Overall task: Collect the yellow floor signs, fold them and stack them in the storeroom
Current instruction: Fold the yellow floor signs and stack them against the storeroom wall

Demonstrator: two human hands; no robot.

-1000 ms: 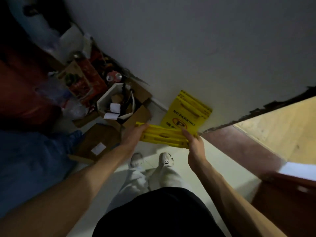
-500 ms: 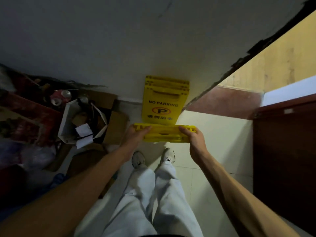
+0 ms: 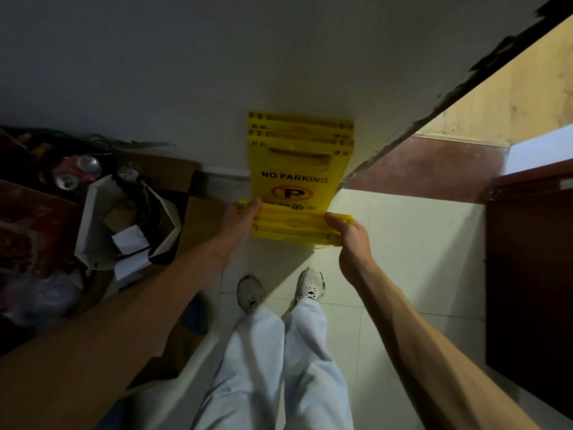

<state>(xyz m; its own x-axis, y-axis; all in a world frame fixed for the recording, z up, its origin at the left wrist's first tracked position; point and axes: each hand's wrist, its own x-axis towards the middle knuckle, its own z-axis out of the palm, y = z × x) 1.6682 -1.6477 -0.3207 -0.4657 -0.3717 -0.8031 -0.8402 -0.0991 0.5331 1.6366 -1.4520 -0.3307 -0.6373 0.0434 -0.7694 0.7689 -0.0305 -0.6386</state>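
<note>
Now we are stacking: our left hand (image 3: 240,217) grips the left end of the folded sign (image 3: 291,226) and our right hand (image 3: 350,235) grips the right end, holding it over the floor's edge, before the leaning signs (image 3: 297,156). Next, we judge, it needs tipping upright against them. It hides their feet; the door (image 3: 527,274) is cut off.

Dim grey wall (image 3: 186,72), pale tiled floor (image 3: 403,243), dark wooden door (image 3: 527,274) at right, cluttered cardboard boxes (image 3: 173,176) at left
</note>
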